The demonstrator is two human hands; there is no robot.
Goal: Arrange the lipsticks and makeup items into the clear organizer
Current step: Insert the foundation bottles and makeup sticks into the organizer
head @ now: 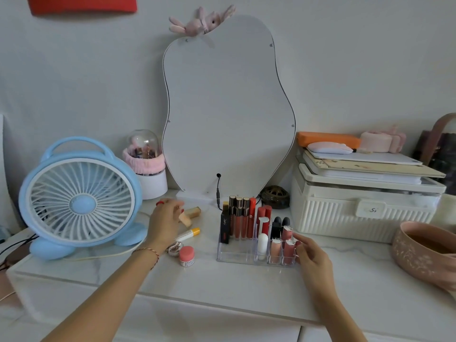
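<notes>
The left hand (164, 219) is curled around a peach tube (185, 219) on the bench (246, 285), with a gold-capped tube (193, 211) just beyond its fingers. The right hand (309, 253), fingers loosely bent, is laid against the near right corner of the clear organizer (235, 255), apparently steadying it. The tube is best lifted clear, turned upright and lowered into an unfilled slot; the white-and-yellow stick (187, 235) and pink jar (186, 255) beside the left wrist are left for later.

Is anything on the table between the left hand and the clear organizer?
Nothing blocks it. The white tube with the yellow cap lies low between the left hand and the clear organizer, easy to pass over.
</notes>
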